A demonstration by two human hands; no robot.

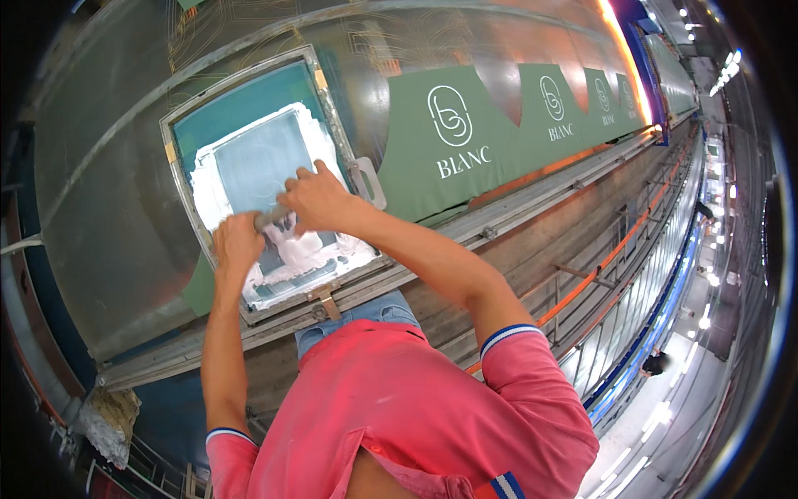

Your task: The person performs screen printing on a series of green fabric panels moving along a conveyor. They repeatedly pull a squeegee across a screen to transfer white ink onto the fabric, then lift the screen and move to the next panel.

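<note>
"Who is nearest us?"

"A worker in a coral-pink polo shirt (pixel 357 382), its cuffs striped in white and dark blue, stands in blue jeans (pixel 357 320) against the edge of a long metal table (pixel 108 224). A brownish bracket (pixel 327 302) sits on the rail in front."

"And the hands?"

"The left hand (pixel 237 239) has its fingers closed around one end of a short grey bar (pixel 271 219). The right hand (pixel 316 200) grips the same bar farther along, fingers curled, knuckles up. Both are slightly blurred."

"Where is the bar?"

"Over the lower half of a framed printing screen (pixel 334 115), above streaks of white paste (pixel 295 256). From here, I cannot tell whether it touches the mesh. More paste borders the pale blue-grey panel (pixel 258 162) beyond the knuckles, and tan tape (pixel 321 80) marks the frame."

"Beside it?"

"A pale looped handle (pixel 379 190) at the frame's right side, then a row of green fabric pieces (pixel 416 108) lying along the table, each bearing a white emblem and lettering."

"Farther off?"

"An orange glow (pixel 623 58) at the table's far side, and, across the bright hall, another person (pixel 655 363)."
</note>
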